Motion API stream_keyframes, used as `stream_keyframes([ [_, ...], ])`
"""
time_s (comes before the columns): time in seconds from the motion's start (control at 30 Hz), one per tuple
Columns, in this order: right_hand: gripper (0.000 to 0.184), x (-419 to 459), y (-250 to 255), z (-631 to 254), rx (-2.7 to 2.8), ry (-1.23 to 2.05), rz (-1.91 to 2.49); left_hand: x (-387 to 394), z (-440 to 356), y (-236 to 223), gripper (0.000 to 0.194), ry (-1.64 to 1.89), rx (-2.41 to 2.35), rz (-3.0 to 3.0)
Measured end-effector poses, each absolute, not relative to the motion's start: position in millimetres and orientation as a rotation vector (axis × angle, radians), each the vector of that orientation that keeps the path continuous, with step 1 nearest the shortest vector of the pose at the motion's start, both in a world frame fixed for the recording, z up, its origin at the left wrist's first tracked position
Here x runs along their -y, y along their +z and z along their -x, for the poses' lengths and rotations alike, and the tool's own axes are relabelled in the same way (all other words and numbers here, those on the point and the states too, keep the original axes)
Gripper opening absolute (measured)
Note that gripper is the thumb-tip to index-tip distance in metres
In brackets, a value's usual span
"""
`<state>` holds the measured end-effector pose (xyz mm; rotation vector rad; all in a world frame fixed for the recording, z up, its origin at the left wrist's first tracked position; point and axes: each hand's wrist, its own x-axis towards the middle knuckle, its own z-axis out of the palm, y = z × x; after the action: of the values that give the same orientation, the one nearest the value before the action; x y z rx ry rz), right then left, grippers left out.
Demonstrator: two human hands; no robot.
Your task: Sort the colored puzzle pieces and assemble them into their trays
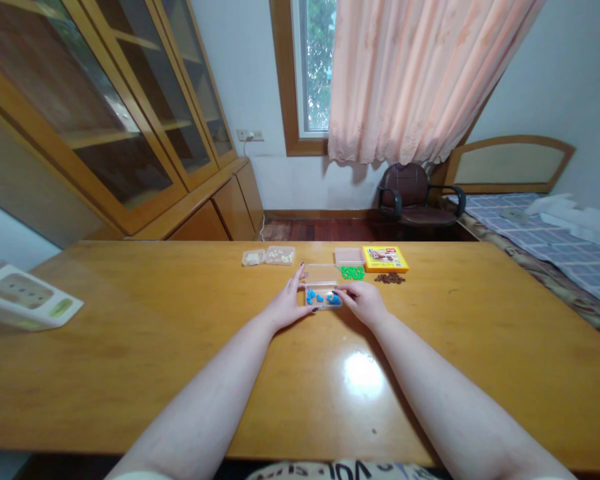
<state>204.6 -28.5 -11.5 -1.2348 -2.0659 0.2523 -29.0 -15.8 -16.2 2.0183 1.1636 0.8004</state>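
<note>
A small clear plastic box (323, 307) with its lid (323, 273) folded back lies on the table, with several small blue pieces (320, 299) inside. My left hand (286, 303) grips the box's left end, thumb at the near edge and fingers at the far side. Over the right end, my right hand (364, 301) has its fingertips pinched together at a cluster of blue pieces (333, 300). Whatever sits between those fingertips is too small to make out. Just behind the box lies a patch of green pieces (353, 273).
Brown pieces (390, 278) lie in front of a yellow box (386, 259). Beside it is another clear container (349, 256). Further left, an open clear case (280, 255) holds pale pieces. A white device (27, 297) stands at the wooden table's (180, 347) left end.
</note>
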Motion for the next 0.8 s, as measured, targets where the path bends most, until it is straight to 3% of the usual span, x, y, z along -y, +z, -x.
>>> stream_keyframes([
  [0.3,0.031,28.0,-8.1,-208.6,1.823,0.145,1.245,18.5,27.7,-14.1,0.109,0.775,-1.121,-2.048],
  [0.43,0.049,26.0,-8.0,-207.5,1.928,0.101,1.218,17.6,27.9,-14.9,0.106,0.797,-1.167,-2.149],
  [0.53,0.055,25.5,-11.2,-204.7,2.079,0.159,1.191,15.4,29.0,-12.9,0.088,0.843,-1.256,-2.315],
  [0.67,0.046,26.3,-13.2,-201.8,2.205,0.132,1.142,11.2,30.8,-7.9,0.054,0.831,-1.394,-2.486],
  [0.8,0.041,30.6,-11.8,-195.5,2.339,0.059,1.155,14.4,28.6,-0.6,0.036,0.657,-1.507,-2.616],
])
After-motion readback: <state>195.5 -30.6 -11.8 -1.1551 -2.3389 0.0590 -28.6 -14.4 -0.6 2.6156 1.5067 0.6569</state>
